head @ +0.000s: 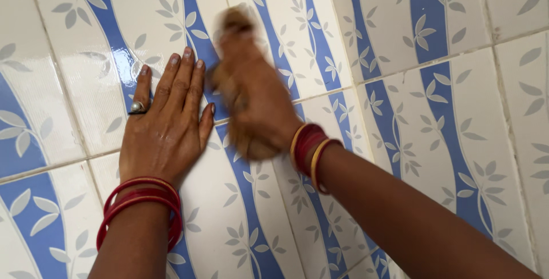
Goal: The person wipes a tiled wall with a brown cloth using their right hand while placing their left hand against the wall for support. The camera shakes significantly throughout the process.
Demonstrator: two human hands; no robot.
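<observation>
Nearest, two bare forearms enter from the bottom edge, one at lower left, one slanting in from lower right.

Left wrist: a stack of red bangles (pixel 140 207), thin and close together, sitting just below the hand.

Left hand (pixel 166 127): laid flat, palm down, on the tiled wall (pixel 457 113); fingers straight and slightly spread, pointing up; grip released, holding nothing. A silver ring (pixel 136 107) sits on the outermost finger at the left side.

Right wrist: red bangles with yellow bands (pixel 309 152) at either side, worn just behind the hand.

Right hand (pixel 251 101): blurred with motion, just beside the left hand's fingers and a little higher on the wall. The fingers look curled in, grip clenched. A pale smear shows around the fingertips at the top; whether this is a cloth, a sponge or only blur cannot be told.

Farthest, the wall itself fills the whole view: glossy white tiles, each carrying wavy blue bands and grey leaf sprigs, the bands running on from tile to tile. Pale grout lines (pixel 394 70) cross between the tiles; one runs under both hands. The surface around the left hand shows a wet-looking shine.
</observation>
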